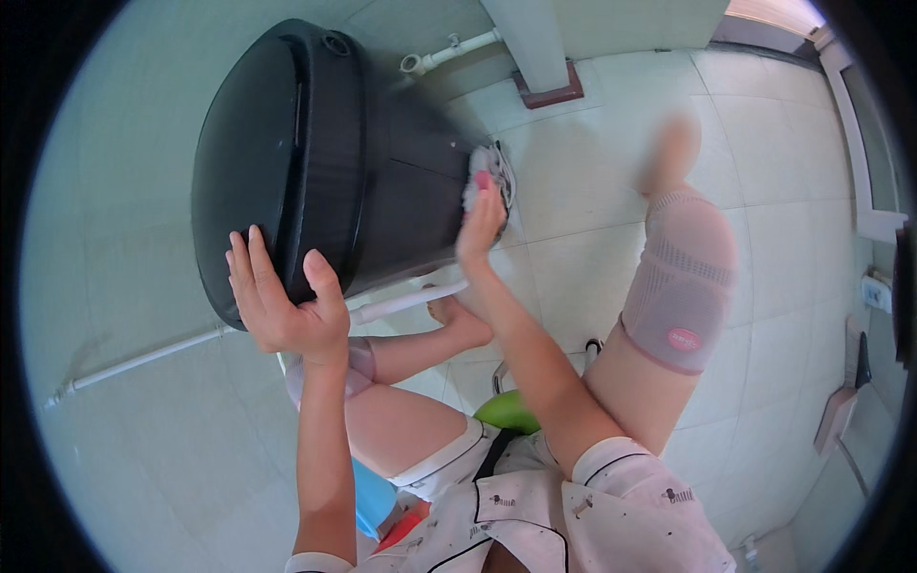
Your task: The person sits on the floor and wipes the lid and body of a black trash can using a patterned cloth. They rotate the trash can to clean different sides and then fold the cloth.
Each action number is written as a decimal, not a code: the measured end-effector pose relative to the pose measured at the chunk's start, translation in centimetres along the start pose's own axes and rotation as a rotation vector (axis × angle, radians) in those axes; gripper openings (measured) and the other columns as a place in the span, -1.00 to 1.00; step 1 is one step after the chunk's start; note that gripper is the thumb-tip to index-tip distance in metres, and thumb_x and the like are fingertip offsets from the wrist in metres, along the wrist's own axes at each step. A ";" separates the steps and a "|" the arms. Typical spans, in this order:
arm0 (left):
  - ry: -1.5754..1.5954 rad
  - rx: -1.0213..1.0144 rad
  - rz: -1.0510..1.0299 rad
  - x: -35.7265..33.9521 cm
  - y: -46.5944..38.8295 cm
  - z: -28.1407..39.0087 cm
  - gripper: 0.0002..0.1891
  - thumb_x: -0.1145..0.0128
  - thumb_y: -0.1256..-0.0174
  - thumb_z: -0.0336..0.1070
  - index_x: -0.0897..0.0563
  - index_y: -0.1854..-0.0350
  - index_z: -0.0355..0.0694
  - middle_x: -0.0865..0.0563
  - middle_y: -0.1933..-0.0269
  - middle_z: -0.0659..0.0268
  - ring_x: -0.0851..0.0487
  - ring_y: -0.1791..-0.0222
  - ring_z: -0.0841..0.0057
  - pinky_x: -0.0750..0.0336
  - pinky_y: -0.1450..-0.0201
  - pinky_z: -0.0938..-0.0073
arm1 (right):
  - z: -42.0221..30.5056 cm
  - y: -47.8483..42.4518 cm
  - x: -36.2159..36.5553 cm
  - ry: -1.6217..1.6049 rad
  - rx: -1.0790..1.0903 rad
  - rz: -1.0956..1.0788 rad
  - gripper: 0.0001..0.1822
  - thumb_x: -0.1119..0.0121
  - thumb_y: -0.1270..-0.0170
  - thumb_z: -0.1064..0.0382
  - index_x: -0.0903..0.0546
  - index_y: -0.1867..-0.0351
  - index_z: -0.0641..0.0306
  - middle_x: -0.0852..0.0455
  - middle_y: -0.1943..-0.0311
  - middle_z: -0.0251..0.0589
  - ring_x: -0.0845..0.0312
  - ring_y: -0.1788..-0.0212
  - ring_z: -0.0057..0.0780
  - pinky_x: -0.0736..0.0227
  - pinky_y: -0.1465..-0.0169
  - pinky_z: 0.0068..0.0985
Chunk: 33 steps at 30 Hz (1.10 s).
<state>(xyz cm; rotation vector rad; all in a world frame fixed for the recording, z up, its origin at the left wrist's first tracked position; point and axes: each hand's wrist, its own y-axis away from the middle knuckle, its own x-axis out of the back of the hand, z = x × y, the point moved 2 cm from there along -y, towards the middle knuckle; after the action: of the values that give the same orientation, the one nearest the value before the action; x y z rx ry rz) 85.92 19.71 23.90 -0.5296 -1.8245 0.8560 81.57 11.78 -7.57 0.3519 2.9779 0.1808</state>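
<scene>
A large black lidded container [415, 179], tapering away from its domed lid [243, 172], stands before me. My left hand [290, 304] rests on the lid's near edge, fingers spread and thumb apart, holding nothing. At the container's far lower end, my right hand [483, 222] is shut on a fluffy grey cloth or duster [481, 168] pressed to its side. A small pink part shows at the fingertips; the rest of the grip is hidden. Looped grey-white strands lie just beyond the hand.
White pipes run along the tiled wall [143, 362] and behind the container, one with a valve [453, 51]. A green seat [507, 412] is under me, with a blue item [372, 494] beside it. At right are a dustpan [837, 419] and a door frame [856, 143].
</scene>
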 end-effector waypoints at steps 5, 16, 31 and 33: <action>0.007 -0.026 0.034 -0.5 -0.2 0.2 -0.51 -0.22 -0.43 -0.06 -0.71 -0.23 -0.31 -0.74 -0.24 -0.02 -0.70 -0.25 -0.04 -0.54 -0.31 0.06 | 3.8 -0.6 0.7 -0.015 -0.251 0.097 -0.46 0.23 -0.68 -0.03 -0.54 -0.38 0.26 -0.61 -0.31 0.01 -0.42 -0.39 0.00 -0.14 -0.47 -0.12; 0.043 0.044 -0.026 -0.5 0.1 0.0 -0.47 -0.24 -0.41 -0.02 -0.69 -0.29 -0.28 -0.70 -0.30 0.00 -0.64 -0.32 -0.06 -0.47 -0.38 -0.01 | -20.8 11.6 -0.3 -0.279 0.210 -0.190 -0.50 0.05 -0.58 0.17 -0.45 -0.46 0.28 -0.20 -0.55 0.19 0.06 -0.61 0.16 0.16 -0.59 -0.04; 0.065 -0.036 -0.017 -0.3 -0.1 0.1 -0.52 -0.14 -0.54 -0.14 -0.64 -0.27 -0.47 -0.70 -0.28 -0.09 -0.64 -0.32 -0.01 -0.46 -0.38 0.12 | 11.8 6.9 -0.4 -0.047 -0.453 0.319 -0.44 0.32 -0.70 0.06 -0.39 -0.44 0.45 -0.47 -0.37 0.16 -0.37 -0.40 0.02 -0.20 -0.48 -0.20; 0.120 -0.052 0.004 -0.8 -0.2 0.6 -0.51 -0.13 -0.54 -0.14 -0.64 -0.27 -0.48 -0.71 -0.27 -0.09 -0.65 -0.31 -0.01 -0.47 -0.38 0.12 | 17.1 3.2 1.2 -0.200 -0.597 0.351 -0.46 0.30 -0.68 0.06 -0.42 -0.41 0.42 -0.51 -0.32 0.11 -0.42 -0.35 0.00 -0.26 -0.43 -0.20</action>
<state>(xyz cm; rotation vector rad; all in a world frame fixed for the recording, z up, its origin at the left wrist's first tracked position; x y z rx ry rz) 85.68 18.85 23.47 -0.6057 -1.7400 0.7644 83.70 16.91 -24.06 0.7467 2.4833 0.9728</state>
